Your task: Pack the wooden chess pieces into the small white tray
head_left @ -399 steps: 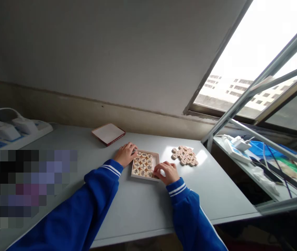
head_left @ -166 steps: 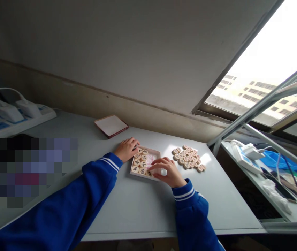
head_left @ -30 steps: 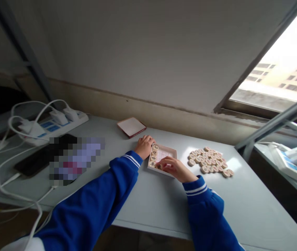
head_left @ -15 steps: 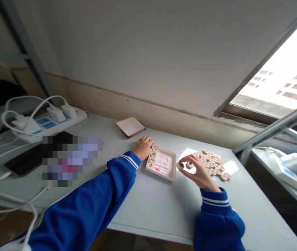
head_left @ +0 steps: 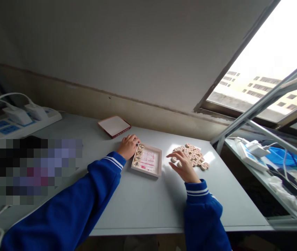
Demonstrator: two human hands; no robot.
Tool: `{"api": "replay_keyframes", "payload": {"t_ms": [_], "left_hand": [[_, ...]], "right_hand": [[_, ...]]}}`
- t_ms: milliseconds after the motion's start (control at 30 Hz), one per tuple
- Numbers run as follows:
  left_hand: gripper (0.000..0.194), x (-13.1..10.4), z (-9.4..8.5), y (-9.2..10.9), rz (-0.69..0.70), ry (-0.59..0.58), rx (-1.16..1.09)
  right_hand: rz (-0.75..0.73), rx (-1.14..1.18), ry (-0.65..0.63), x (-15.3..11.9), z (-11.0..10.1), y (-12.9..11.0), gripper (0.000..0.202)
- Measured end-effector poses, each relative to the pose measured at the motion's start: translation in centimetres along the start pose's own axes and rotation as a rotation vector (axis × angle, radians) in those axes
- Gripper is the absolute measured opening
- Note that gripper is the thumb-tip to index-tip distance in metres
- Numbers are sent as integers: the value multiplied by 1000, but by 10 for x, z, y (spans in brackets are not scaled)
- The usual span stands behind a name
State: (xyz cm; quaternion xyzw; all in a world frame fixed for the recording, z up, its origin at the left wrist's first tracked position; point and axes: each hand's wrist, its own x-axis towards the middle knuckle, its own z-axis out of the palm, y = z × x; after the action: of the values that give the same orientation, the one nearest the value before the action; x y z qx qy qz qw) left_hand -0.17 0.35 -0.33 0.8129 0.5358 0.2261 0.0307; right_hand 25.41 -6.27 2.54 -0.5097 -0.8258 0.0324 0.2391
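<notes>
A shallow open box (head_left: 159,164) lies on the grey table with several Chinese chess pieces (head_left: 138,157) lined up along its left side, black characters facing up. My left hand (head_left: 128,146) is at the box's back left corner, fingers bent and together against its edge. To the right of the box, my right hand (head_left: 183,166) is open, thumb and fingers apart. Two loose chess pieces (head_left: 174,159) lie on the table near its thumb and fingers. Behind that hand is a cluster of light round chess pieces (head_left: 194,153).
The box lid (head_left: 114,125) lies upturned near the wall. On the left is a power strip (head_left: 53,115) with chargers and white cables, beside a blurred-out area. At the right, a metal frame post (head_left: 238,122) and a second table with another power strip (head_left: 251,158) stand beside the window.
My right thumb and fingers have parted and let go of the chess piece they held. The view has turned to the right. My left hand stays at the box corner.
</notes>
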Motion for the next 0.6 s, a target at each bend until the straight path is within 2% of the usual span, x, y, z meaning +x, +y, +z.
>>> {"api": "replay_keyframes", "payload": {"t_ms": [133,233,367,600], "left_hand": [[29,-1,-1,0,6,-7,1],[29,-1,-2,0,3,-8,-2],[28,-1,-2,1,-2,-8,-10],[30,0,-3,3,-8,-20,-26]], "right_hand": [[-91,-9,-173,30,16,-46,28],[-163,-28,-288,47,31,-66,35],[-243,45,-341,55,46,-71,32],[-239,111,-239,50,52,-62,22]]}}
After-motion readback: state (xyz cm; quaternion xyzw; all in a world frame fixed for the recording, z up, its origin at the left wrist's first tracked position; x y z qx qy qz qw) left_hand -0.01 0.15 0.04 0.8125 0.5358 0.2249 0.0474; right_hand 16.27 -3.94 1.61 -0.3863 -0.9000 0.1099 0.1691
